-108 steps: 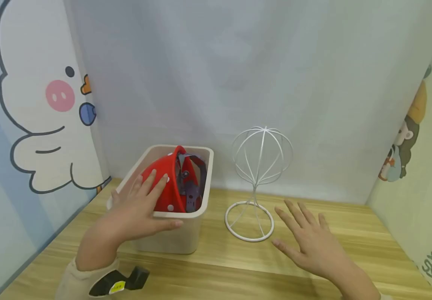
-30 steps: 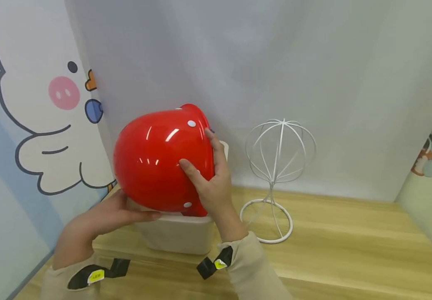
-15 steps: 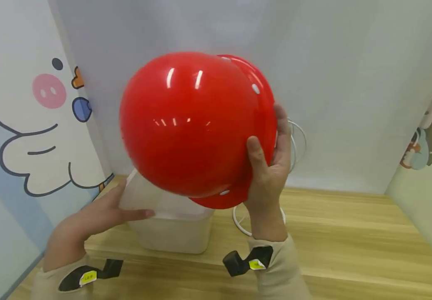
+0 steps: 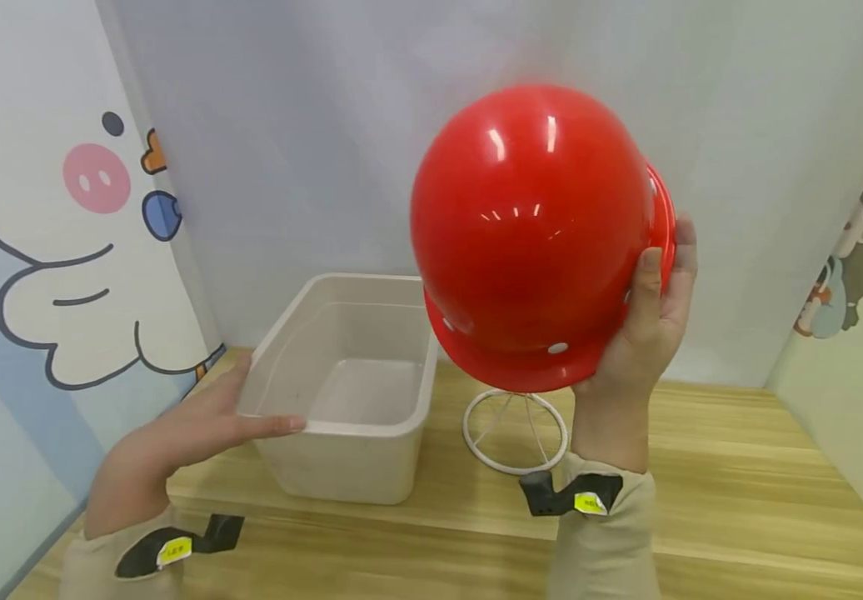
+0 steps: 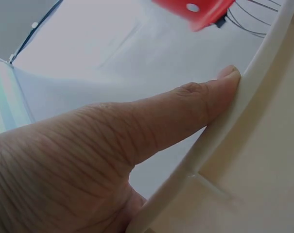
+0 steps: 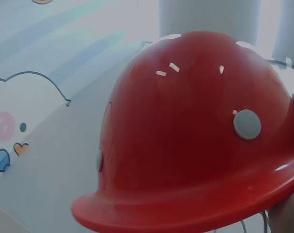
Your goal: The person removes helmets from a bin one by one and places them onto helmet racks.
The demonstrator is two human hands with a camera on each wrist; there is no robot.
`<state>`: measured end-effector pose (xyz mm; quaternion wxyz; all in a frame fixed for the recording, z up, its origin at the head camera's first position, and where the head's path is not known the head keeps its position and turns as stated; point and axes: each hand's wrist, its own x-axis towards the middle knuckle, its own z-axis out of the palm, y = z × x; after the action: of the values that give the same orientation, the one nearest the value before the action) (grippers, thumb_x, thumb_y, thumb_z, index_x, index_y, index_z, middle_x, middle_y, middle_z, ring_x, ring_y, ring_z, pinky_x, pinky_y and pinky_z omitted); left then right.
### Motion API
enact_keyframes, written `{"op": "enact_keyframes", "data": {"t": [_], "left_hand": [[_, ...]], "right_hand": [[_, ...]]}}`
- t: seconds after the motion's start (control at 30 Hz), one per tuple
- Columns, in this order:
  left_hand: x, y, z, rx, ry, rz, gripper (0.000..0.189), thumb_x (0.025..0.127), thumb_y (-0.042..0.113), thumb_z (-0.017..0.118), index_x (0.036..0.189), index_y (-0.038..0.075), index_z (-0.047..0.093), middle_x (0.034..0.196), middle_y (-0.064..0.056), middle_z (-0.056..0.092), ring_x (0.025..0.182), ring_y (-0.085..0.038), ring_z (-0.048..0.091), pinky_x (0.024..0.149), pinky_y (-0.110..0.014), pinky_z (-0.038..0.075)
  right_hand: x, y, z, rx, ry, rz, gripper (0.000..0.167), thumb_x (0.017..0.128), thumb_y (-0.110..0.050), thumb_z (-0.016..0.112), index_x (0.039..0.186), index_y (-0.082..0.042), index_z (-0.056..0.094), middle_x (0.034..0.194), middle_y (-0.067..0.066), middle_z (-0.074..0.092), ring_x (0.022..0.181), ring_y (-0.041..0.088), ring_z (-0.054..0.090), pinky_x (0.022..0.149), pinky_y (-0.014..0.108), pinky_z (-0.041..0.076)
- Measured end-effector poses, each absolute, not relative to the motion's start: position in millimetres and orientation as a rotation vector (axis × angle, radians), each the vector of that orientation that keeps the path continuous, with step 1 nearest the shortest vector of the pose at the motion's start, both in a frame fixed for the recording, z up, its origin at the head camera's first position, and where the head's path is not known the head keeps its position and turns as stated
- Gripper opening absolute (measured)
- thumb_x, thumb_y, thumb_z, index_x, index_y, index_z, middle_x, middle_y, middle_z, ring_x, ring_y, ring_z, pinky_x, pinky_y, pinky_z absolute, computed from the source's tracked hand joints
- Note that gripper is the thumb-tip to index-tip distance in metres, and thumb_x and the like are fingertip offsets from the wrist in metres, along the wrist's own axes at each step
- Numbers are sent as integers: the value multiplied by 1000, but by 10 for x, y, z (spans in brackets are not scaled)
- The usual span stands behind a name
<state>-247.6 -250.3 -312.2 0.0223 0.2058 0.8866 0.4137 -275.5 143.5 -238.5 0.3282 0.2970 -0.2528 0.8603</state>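
Note:
A glossy red hard hat (image 4: 529, 225) hangs in the air right of the bin, crown toward the head camera and brim low. My right hand (image 4: 645, 321) holds it by the brim, thumb on the outer shell and the other fingers behind. The right wrist view shows the hard hat (image 6: 195, 126) close up with its grey round plugs. At the near left corner of a beige plastic bin (image 4: 364, 431), my left hand (image 4: 192, 429) rests against the rim with its thumb straight along the front. That thumb touches the bin's rim (image 5: 246, 92) in the left wrist view.
Behind the hard hat stands a white wire stand; its ring base (image 4: 510, 469) shows and its round top is hidden. Everything stands on a wood-grain table (image 4: 731, 475). A pale curtain (image 4: 289, 167) closes off the back, with cartoon-printed walls at both sides.
My right hand has lifted the red hard hat out of the bin and carried it right, over the wire stand, turning its brim downward. My left hand has moved onto the bin's corner and stays there.

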Motion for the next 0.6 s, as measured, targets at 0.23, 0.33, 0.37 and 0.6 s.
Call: {"op": "enact_keyframes", "data": {"t": [0.23, 0.33, 0.37, 0.6], "left_hand": [[-2461, -2492, -3110, 621, 2749, 1273, 94, 89, 35, 78, 159, 22, 17, 139, -14, 51, 118, -33, 56, 94, -53, 47], [-2475, -2483, -3122, 661, 2739, 1291, 92, 89, 32, 78, 159, 24, 18, 139, -13, 51, 117, -32, 57, 92, -52, 48], [-2479, -2483, -3126, 670, 2738, 1295, 92, 89, 32, 78, 159, 24, 18, 138, -13, 52, 116, -32, 57, 92, -52, 49], [-2479, -2473, -3118, 655, 2753, 1276, 93, 90, 33, 77, 160, 21, 17, 140, -13, 51, 119, -33, 57, 92, -52, 49]], "right_hand": [[-3030, 1795, -2707, 160, -756, 2584, 41, 96, -21, 70, 133, -14, 55, 130, 3, 60, 123, 20, 55, 100, 35, 50], [-3144, 1850, -2822, 54, -748, 2709, 28, 95, -25, 71, 119, -12, 65, 118, 1, 66, 111, 17, 59, 93, 32, 52], [-3181, 1855, -2849, 77, -735, 2729, 26, 96, -25, 69, 116, -10, 67, 116, 2, 67, 109, 18, 61, 92, 33, 52], [-3229, 1896, -2919, 135, -750, 2723, 22, 97, -24, 66, 115, -10, 68, 116, 2, 68, 108, 19, 61, 92, 33, 52]]}}
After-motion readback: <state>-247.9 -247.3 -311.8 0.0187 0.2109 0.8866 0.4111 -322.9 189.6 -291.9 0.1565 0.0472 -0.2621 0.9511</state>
